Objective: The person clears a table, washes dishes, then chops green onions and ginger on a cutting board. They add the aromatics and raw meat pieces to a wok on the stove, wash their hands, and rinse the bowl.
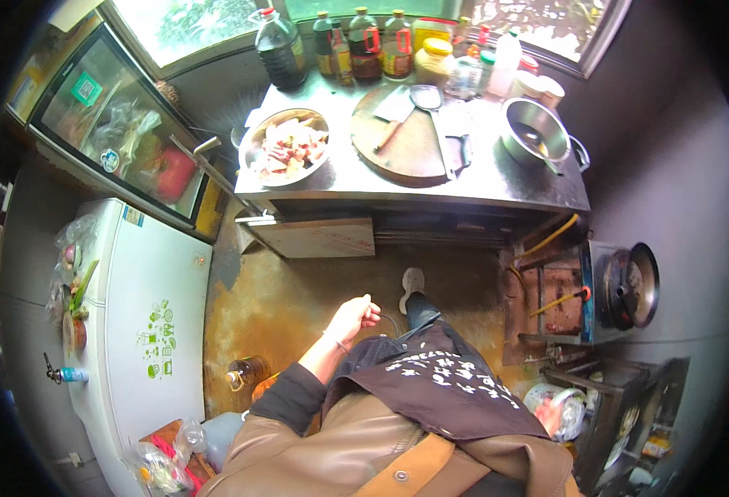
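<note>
My left hand (359, 314) hangs in front of my waist with its fingers curled in, and I see nothing in them. A thin dark cord (392, 322) loops right beside those fingers; whether they touch it is unclear. Low on the right, my right hand (549, 415) is blurred and partly hidden by my dark apron (426, 397), which bears writing. It is right by a whitish plastic bucket (569, 410); I cannot tell whether it grips it. Ahead stands a steel table (339, 177) with a bowl of cut raw meat (291, 149) and a round chopping board (414, 155).
A cleaver (394, 110) and a long-handled spatula (439, 133) lie on the board. A steel pot (535, 133) sits to the right, bottles (364, 46) behind. A white chest freezer (153, 298) stands left. Right is a stove with a wok (641, 286); a bottle (246, 373) is on the floor.
</note>
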The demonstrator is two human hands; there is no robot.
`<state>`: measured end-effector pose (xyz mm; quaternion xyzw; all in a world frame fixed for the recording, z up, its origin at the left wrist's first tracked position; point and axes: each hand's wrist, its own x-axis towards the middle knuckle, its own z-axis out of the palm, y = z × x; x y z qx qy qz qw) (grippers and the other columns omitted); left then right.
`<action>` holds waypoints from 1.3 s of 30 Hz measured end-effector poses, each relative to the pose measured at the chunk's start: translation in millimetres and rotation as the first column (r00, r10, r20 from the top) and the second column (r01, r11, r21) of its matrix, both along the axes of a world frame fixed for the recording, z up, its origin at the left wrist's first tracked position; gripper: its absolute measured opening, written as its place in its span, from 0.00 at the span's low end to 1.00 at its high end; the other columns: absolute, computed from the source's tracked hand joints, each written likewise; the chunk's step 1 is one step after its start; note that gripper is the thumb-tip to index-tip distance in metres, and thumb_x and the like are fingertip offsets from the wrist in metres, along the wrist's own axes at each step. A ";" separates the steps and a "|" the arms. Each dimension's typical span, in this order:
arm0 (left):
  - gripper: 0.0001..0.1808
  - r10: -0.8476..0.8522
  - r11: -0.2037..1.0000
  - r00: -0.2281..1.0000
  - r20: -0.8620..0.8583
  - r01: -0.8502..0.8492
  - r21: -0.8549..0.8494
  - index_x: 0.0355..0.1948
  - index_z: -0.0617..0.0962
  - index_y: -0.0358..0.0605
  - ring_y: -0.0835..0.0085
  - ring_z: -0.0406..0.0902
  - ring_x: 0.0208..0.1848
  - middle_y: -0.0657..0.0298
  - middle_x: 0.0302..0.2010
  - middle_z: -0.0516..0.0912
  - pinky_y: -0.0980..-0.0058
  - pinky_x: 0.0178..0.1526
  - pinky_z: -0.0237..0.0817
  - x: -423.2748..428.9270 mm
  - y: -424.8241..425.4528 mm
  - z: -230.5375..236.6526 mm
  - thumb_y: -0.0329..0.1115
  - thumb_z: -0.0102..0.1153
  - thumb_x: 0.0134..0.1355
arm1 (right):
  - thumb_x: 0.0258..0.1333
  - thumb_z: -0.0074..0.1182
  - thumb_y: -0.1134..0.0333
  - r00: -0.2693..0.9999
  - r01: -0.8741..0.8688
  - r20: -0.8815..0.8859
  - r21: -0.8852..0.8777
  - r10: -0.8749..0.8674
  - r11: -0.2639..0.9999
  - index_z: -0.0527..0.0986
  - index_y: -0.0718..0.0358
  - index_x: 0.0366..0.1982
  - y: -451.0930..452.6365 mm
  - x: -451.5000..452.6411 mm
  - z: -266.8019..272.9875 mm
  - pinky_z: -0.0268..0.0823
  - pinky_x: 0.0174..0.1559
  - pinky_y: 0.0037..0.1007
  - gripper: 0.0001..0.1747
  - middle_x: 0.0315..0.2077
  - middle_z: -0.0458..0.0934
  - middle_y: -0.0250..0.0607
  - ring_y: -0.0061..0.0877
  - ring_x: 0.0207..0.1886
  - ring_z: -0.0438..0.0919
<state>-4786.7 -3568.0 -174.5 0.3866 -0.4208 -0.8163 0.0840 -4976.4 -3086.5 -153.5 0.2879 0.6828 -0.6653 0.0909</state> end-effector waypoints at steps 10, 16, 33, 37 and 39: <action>0.10 0.437 0.899 0.895 0.093 -0.430 -0.085 0.43 0.72 0.46 0.72 0.76 0.40 0.62 0.42 0.77 0.75 0.43 0.68 -17.5 -119.7 52.7 0.37 0.52 0.63 | 0.54 0.51 0.61 0.096 -0.515 -0.253 0.815 0.963 0.265 0.74 0.59 0.34 -461.4 -211.1 -5.9 0.69 0.35 0.34 0.10 0.28 0.78 0.44 0.40 0.32 0.78; 0.09 0.531 0.840 0.840 0.109 -0.506 -0.193 0.43 0.72 0.44 0.74 0.76 0.39 0.61 0.42 0.77 0.76 0.42 0.68 -41.7 -163.6 82.9 0.35 0.50 0.63 | 0.49 0.54 0.62 0.084 -0.138 0.283 0.953 0.955 -0.270 0.70 0.62 0.33 -618.9 -238.1 -14.8 0.74 0.33 0.34 0.13 0.29 0.76 0.43 0.34 0.35 0.80; 0.12 0.631 0.714 0.774 0.047 -0.604 0.354 0.39 0.71 0.32 0.59 0.76 0.45 0.50 0.40 0.77 0.59 0.50 0.70 -22.2 -342.8 -49.4 0.25 0.49 0.53 | 0.57 0.49 0.60 0.448 -0.603 0.021 0.745 0.894 0.285 0.68 0.72 0.29 -615.1 -257.4 -27.3 0.65 0.28 0.38 0.18 0.21 0.73 0.56 0.39 0.24 0.74; 0.08 0.589 0.727 0.801 -0.102 -0.471 0.500 0.35 0.74 0.39 0.63 0.75 0.40 0.57 0.35 0.77 0.58 0.45 0.69 -19.1 -360.0 -77.4 0.25 0.51 0.51 | 0.55 0.51 0.59 0.461 -0.624 -0.216 0.610 0.861 0.488 0.72 0.71 0.36 -603.2 -237.5 -38.4 0.67 0.35 0.35 0.18 0.27 0.77 0.49 0.30 0.30 0.74; 0.07 0.551 0.765 0.834 -0.042 -0.484 0.426 0.31 0.75 0.44 0.68 0.76 0.35 0.62 0.31 0.77 0.62 0.41 0.70 -24.2 -363.9 -79.6 0.24 0.53 0.49 | 0.56 0.52 0.57 0.514 -0.622 -0.039 0.671 0.857 0.403 0.71 0.72 0.35 -610.8 -239.8 -56.2 0.68 0.36 0.37 0.21 0.27 0.76 0.52 0.36 0.30 0.74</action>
